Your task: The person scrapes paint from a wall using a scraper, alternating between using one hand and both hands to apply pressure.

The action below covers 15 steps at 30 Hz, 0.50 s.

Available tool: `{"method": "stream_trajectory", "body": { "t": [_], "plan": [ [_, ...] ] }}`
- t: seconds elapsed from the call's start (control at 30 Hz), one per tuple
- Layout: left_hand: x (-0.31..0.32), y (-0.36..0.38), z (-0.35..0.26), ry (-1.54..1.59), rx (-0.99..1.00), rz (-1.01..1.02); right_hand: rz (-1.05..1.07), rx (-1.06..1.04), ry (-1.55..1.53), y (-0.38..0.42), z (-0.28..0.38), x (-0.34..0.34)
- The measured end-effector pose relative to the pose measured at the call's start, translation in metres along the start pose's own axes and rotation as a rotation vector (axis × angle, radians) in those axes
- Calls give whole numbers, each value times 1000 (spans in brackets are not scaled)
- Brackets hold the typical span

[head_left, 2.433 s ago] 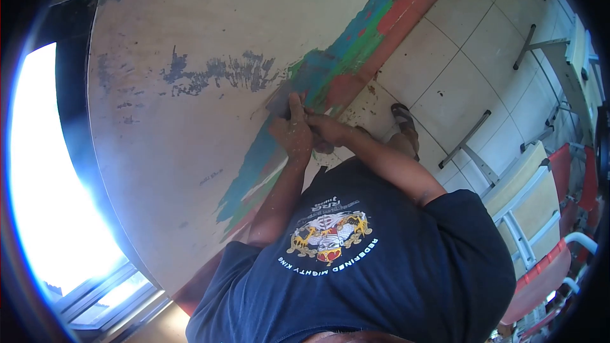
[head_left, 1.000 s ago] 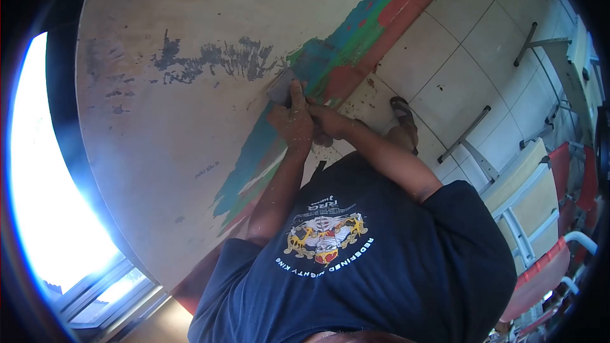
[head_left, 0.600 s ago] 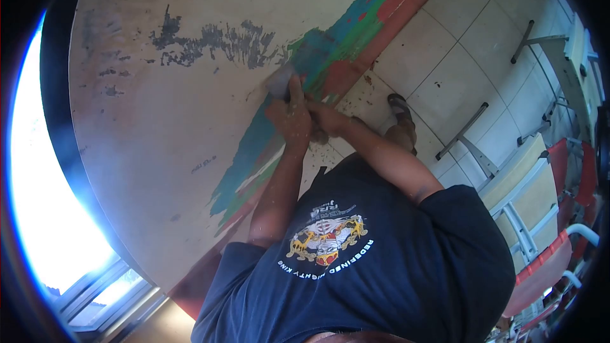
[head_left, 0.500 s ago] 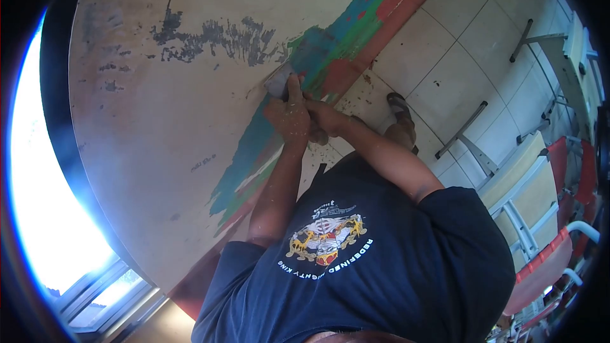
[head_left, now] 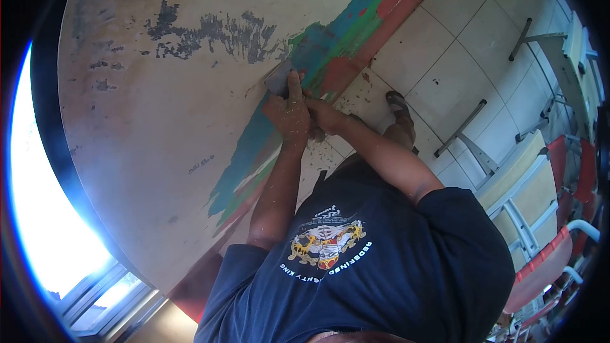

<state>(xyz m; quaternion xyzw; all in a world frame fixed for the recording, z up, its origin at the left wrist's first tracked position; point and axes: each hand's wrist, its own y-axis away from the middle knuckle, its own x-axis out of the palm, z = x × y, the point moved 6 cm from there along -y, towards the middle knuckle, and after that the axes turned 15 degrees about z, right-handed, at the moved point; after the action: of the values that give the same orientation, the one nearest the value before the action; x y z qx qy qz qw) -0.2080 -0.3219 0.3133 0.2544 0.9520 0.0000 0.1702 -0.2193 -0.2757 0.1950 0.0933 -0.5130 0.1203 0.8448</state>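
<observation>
A flat grey scraper blade [head_left: 278,79] lies against a cream wall panel [head_left: 171,101], at the edge of a painted band [head_left: 314,47] of blue, green and red. Closed around the tool's near end is my left hand [head_left: 289,114], its thumb stretched along the blade. My right hand [head_left: 324,117] is closed just to the right, touching my left hand at the handle end. The fingers hide most of the handle. Dark scraped patches [head_left: 244,35] mark the panel above and left of the blade.
Pale floor tiles [head_left: 457,70] with small paint flakes lie at the right, by a sandalled foot [head_left: 398,103]. Chairs with metal frames [head_left: 521,209] and red parts stand at the right edge. A bright window [head_left: 44,197] is at the left.
The view has shifted slightly against the panel, whose left edge now sits further left. Both hands keep their hold at nearly the same spot.
</observation>
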Motion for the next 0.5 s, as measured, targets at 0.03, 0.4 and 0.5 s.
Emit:
{"method": "stream_trajectory", "body": {
  "t": [0.03, 0.4, 0.5],
  "plan": [
    [-1, -5, 1, -10, 48, 8, -2, 2, -3, -5, 1, 2],
    [7, -2, -21, -26, 77, 27, -260, -139, -54, 8, 17, 13],
    [1, 0, -23, -2, 8, -2, -131, -82, -15, -1, 16, 11]
  ]
}}
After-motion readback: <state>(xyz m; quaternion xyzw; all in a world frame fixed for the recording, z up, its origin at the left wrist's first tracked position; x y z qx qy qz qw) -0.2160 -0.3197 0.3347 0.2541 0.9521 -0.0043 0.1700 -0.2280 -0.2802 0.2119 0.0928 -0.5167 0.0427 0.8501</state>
